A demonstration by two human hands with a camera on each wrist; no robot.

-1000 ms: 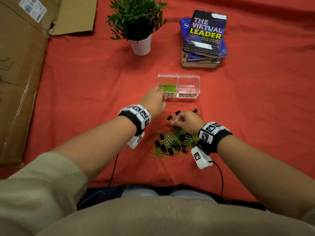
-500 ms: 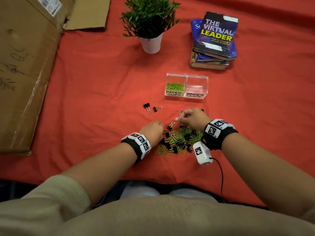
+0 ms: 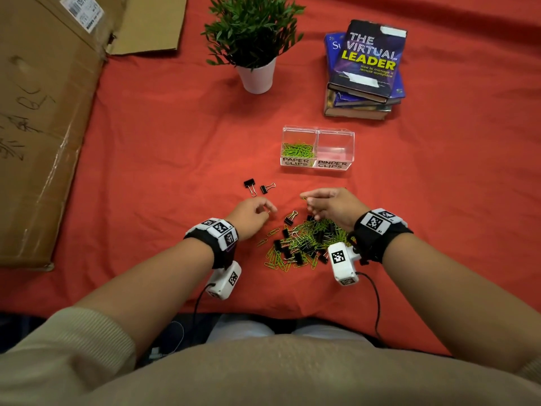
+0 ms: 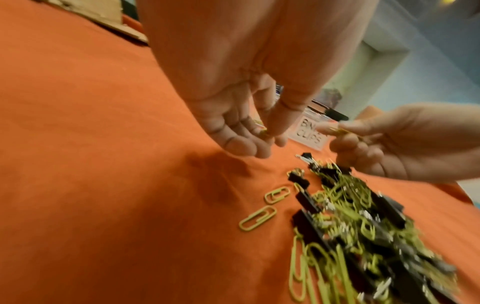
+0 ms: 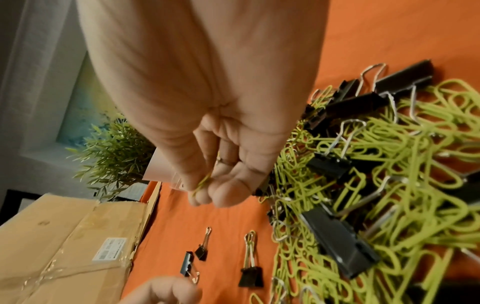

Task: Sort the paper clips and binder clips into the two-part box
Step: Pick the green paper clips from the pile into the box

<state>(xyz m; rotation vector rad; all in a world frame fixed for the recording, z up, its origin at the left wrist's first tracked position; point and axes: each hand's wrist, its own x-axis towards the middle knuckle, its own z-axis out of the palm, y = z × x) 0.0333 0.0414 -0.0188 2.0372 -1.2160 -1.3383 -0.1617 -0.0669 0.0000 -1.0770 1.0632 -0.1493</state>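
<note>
The clear two-part box (image 3: 318, 131) stands on the red cloth; its PAPER CLIPS half holds green paper clips (image 3: 298, 149), and its BINDER CLIPS half (image 3: 335, 148) looks empty. A mixed pile of green paper clips and black binder clips (image 3: 304, 244) (image 5: 363, 174) lies in front of me. My left hand (image 3: 268, 210) (image 4: 267, 133) hovers at the pile's left edge, thumb and fingers pinching a green paper clip (image 4: 262, 132). My right hand (image 3: 306, 199) (image 5: 202, 191) is raised over the pile's far side, pinching another green paper clip (image 5: 205, 181).
Two black binder clips (image 3: 248, 183) (image 3: 265, 188) lie apart from the pile, with a third (image 3: 290, 218) between my hands. A potted plant (image 3: 255, 39) and a stack of books (image 3: 366, 68) stand beyond the box. Flattened cardboard (image 3: 44, 127) covers the left side.
My left hand came back from the paper clip compartment to the pile and pinched a clip. My right hand rose from the pile with a clip. The head view shifted.
</note>
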